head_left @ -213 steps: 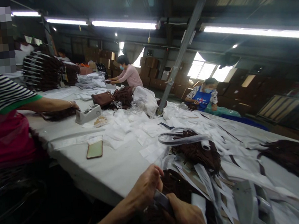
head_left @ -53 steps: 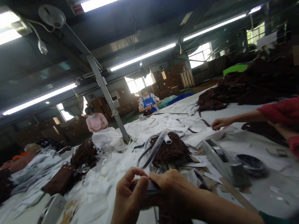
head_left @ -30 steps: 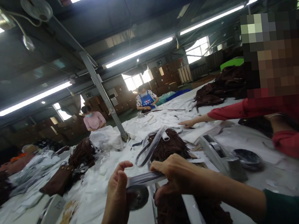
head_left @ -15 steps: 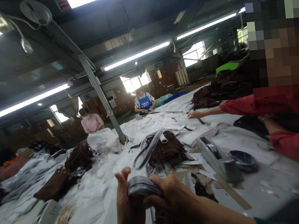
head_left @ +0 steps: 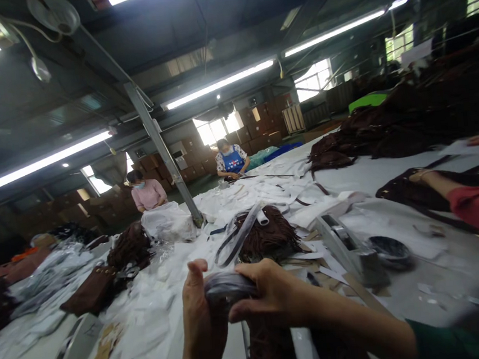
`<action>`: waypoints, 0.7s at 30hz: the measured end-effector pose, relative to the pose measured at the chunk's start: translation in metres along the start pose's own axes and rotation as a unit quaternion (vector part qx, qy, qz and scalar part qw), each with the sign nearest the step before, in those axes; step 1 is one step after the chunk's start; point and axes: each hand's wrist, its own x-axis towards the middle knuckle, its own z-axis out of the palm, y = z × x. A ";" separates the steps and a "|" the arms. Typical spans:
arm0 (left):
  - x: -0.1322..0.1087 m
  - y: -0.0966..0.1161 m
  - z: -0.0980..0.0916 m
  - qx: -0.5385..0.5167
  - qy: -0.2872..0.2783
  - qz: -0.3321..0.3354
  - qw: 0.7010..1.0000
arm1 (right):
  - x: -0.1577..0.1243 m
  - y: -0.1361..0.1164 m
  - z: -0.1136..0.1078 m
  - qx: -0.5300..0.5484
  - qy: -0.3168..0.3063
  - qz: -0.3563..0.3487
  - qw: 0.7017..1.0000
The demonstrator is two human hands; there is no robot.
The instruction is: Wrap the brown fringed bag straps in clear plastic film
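Note:
My left hand (head_left: pixel 199 313) and my right hand (head_left: pixel 267 292) are both closed around a grey wrapped strap (head_left: pixel 226 285), held just above the white table (head_left: pixel 391 173). The left palm backs the strap with the thumb up. The right fingers curl over its top. Below my hands lies a dark brown fringed bag (head_left: pixel 268 346), partly hidden by my arms. A second brown fringed bag (head_left: pixel 268 236) with a grey strap across it lies just beyond my hands.
A tape dispenser (head_left: pixel 350 250) and a dark round dish (head_left: pixel 388 250) stand to the right. A person's red-sleeved arm (head_left: pixel 470 202) rests on a brown bag at the right edge. White paper scraps, brown bags and a second dispenser (head_left: pixel 70 356) cover the left. Two people work at the far end.
The strap was stretched between my hands a second ago; it is bunched up between them now. The person in red has drawn back to the right, mostly out of view.

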 end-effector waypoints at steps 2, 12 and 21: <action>0.007 -0.004 -0.004 0.001 0.016 -0.007 1.000 | 0.000 0.005 -0.001 0.011 -0.013 0.012 1.000; 0.020 0.008 0.002 0.364 -0.239 -0.031 0.900 | 0.005 0.028 0.005 -0.310 -0.040 -0.061 0.948; 0.036 0.002 -0.018 0.061 0.011 -0.093 0.994 | 0.001 0.087 -0.007 -0.289 0.088 -0.067 0.951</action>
